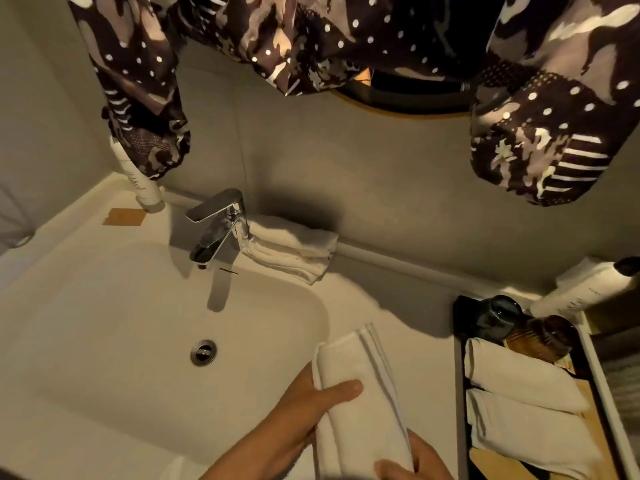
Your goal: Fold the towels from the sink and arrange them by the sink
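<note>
While you are leaning over the sink (104,306), your left hand (294,414) and right hand (412,462) are both closing around a folded white towel (356,393), thumb lying across it, at the basin's four o'clock rim. Farther off, at one o'clock, another folded towel (291,247) is resting against the faucet (218,226), with two rolled towels (519,407) sitting in the tray (460,375) at three o'clock.
</note>
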A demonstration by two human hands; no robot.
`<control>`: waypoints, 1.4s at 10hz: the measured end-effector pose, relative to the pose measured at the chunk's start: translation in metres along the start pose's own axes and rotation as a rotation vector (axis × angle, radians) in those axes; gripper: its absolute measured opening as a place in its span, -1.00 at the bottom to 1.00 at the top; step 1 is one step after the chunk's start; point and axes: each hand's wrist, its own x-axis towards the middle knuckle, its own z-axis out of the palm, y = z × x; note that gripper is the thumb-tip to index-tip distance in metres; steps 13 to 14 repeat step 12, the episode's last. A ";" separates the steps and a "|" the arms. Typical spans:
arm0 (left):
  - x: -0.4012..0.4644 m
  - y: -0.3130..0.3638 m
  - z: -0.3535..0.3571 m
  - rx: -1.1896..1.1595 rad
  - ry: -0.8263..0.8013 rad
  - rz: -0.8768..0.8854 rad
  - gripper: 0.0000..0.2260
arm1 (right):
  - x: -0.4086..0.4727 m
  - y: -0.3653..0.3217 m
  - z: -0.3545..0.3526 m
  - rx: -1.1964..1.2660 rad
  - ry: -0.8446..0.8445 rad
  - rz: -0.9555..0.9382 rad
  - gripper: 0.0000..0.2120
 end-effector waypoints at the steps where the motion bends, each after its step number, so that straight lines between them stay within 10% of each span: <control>1: 0.032 0.016 -0.002 0.048 0.106 0.003 -0.63 | 0.021 -0.031 -0.022 0.010 0.047 0.080 -0.39; 2: 0.078 0.028 0.002 -0.104 0.197 0.008 -0.59 | 0.063 -0.068 -0.034 0.166 0.325 0.057 -0.66; 4: 0.197 0.063 0.024 -0.445 0.283 0.045 -0.41 | 0.139 -0.112 -0.024 -0.773 0.760 -0.310 -0.64; 5: 0.228 0.070 0.025 -0.282 0.347 -0.026 -0.49 | 0.159 -0.091 -0.015 -1.134 0.498 -0.381 -0.63; 8: 0.239 0.066 0.021 -0.175 0.446 -0.018 -0.36 | 0.180 -0.102 -0.019 -1.146 0.298 -0.334 -0.59; 14: 0.179 0.061 0.030 -0.040 0.320 -0.162 -0.43 | 0.129 -0.106 -0.037 -1.013 0.620 -0.446 -0.75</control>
